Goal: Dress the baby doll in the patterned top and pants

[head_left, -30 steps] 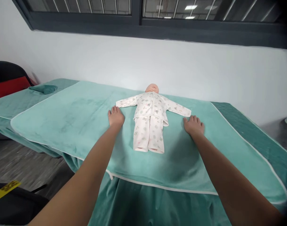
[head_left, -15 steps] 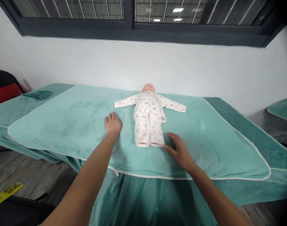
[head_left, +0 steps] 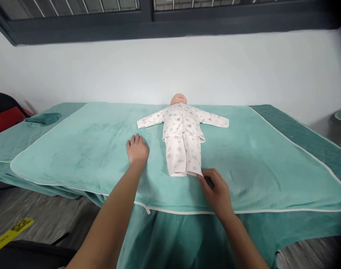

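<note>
A baby doll (head_left: 182, 139) in white printed pyjamas lies on its back with arms spread on a light teal towel (head_left: 89, 145) with white piping. My left hand (head_left: 137, 150) rests flat and open on the towel just left of the doll's legs. My right hand (head_left: 216, 192) sits on the towel at the doll's right trouser cuff, fingers curled, with thumb and fingertips pinched at the hem or the towel beside it; I cannot tell which.
The towel covers a table draped in darker teal cloth (head_left: 304, 138), set against a white wall under a dark window frame. A small folded teal cloth (head_left: 43, 118) lies at the far left. A red and black chair (head_left: 4, 114) stands left. Yellow tape (head_left: 11, 236) marks the floor.
My right hand moved from beside the doll's right sleeve down to the foot of its trousers and curled there. My left hand slid slightly toward me. The view tilted down.
</note>
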{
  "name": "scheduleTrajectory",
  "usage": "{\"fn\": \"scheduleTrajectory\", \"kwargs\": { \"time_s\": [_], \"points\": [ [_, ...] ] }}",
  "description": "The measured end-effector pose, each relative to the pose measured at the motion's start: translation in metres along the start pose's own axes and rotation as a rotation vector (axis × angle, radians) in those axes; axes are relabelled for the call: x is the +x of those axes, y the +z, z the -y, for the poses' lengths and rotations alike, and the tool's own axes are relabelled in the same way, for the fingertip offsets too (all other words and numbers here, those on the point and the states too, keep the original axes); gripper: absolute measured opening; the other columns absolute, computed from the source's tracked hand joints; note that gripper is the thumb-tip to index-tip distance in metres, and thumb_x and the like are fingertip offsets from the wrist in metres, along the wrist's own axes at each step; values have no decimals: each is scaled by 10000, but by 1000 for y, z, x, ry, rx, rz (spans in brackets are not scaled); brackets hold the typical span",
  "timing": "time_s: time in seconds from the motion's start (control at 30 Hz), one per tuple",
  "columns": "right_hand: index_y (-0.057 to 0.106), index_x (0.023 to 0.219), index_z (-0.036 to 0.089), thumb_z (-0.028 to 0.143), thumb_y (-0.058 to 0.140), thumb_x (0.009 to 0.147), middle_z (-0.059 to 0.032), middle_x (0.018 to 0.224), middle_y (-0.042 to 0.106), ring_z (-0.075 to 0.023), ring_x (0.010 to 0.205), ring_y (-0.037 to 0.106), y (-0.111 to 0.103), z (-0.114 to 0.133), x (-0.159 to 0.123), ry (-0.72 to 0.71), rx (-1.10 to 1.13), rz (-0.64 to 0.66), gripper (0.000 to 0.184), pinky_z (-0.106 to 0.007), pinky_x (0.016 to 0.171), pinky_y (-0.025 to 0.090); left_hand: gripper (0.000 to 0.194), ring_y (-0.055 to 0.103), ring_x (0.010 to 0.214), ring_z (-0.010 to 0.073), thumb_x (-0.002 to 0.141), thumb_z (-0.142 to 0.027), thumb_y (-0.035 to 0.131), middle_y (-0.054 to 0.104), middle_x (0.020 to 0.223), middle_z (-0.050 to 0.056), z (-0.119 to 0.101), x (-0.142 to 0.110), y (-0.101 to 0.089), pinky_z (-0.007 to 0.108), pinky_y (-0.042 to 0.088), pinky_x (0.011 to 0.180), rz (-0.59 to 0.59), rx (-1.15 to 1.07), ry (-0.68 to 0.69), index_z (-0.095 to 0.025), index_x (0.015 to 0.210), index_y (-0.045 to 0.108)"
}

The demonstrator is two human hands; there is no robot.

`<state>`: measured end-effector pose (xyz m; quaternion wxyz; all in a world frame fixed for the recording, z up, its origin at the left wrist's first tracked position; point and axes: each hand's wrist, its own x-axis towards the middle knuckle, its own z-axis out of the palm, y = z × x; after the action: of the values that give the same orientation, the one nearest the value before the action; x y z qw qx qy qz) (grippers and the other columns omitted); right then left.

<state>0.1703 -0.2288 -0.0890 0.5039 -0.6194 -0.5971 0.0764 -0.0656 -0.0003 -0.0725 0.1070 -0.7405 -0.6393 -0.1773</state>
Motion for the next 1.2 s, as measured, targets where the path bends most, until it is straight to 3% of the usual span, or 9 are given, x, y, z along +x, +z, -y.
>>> {"fn": "scheduleTrajectory", "kwargs": {
  "time_s": [0.1, 0.3, 0.47, 0.63, 0.73, 0.8, 1.0, 1.07, 1.2],
  "points": [
    [595, 1006, 238, 276, 609, 958, -49, 999, 616, -203, 946, 601, 0, 13, -9, -4, -57, -56, 62, -351, 815, 502, 496, 397, 1451, 291, 945, -211, 325, 491, 1537, 124, 0, 0, -1, 495, 277, 1194, -3, 2, 1, -140, 1364, 582],
    [549, 1270, 261, 230, 635, 930, -97, 1213, 615, -266, 1139, 548, 17, 52, 5, -152, -188, -61, 352, -450, 948, 490, 498, 399, 1447, 304, 944, -209, 326, 495, 1533, 132, 1, -2, -1, 510, 283, 1190, -4, -4, 14, -116, 1357, 587],
    [615, 1144, 267, 163, 575, 936, -66, 1087, 672, -275, 1071, 554, 33, 66, 14, -154, -236, -26, 236, -478, 922, 467, 497, 404, 1447, 289, 949, -216, 329, 503, 1530, 116, 2, -3, 0, 499, 286, 1191, 3, 14, 10, -144, 1365, 589],
    [625, 1120, 300, 158, 567, 927, -58, 1080, 670, -266, 1051, 572, 36, 72, -9, -93, -84, -48, 247, -456, 908, 468, 486, 401, 1447, 292, 946, -204, 334, 508, 1525, 115, 2, -3, 1, 506, 282, 1193, -3, -2, 6, -146, 1346, 604],
    [642, 1053, 302, 242, 556, 945, -54, 1072, 665, -260, 1049, 591, 50, 82, -42, 108, 162, 35, 151, -420, 897, 476, 475, 400, 1445, 299, 941, -197, 339, 507, 1524, 121, 2, -2, 2, 512, 275, 1192, -5, -31, -2, -136, 1324, 613],
    [651, 988, 281, 342, 543, 962, -52, 1045, 665, -247, 1018, 606, 68, 89, -75, 352, 377, 164, 127, -397, 896, 476, 470, 400, 1442, 306, 939, -195, 340, 508, 1523, 127, 2, -2, 3, 516, 269, 1191, -8, -52, -4, -126, 1313, 617],
    [585, 792, 219, 659, 741, 706, 18, 674, 587, -137, 570, 540, 115, 87, -187, 1075, 1088, 672, 474, -259, 528, 390, 453, 406, 1431, 310, 935, -179, 348, 529, 1502, 130, 2, -8, -1, 516, 262, 1193, -4, -107, 17, -121, 1275, 642],
    [566, 744, 210, 655, 799, 608, 28, 627, 579, -109, 497, 506, 118, 85, -211, 1215, 1228, 765, 520, -229, 484, 327, 435, 397, 1437, 312, 935, -168, 351, 535, 1494, 135, 2, -11, -4, 522, 244, 1200, 0, -172, 28, -125, 1228, 670],
    [570, 700, 189, 589, 830, 568, 26, 609, 579, -89, 483, 501, 113, 86, -229, 1338, 1369, 777, 495, -212, 500, 290, 384, 389, 1450, 291, 924, -137, 383, 573, 1460, 117, 2, -17, -10, 510, 204, 1224, 29, -315, 47, -162, 1100, 723]
  ]
}}
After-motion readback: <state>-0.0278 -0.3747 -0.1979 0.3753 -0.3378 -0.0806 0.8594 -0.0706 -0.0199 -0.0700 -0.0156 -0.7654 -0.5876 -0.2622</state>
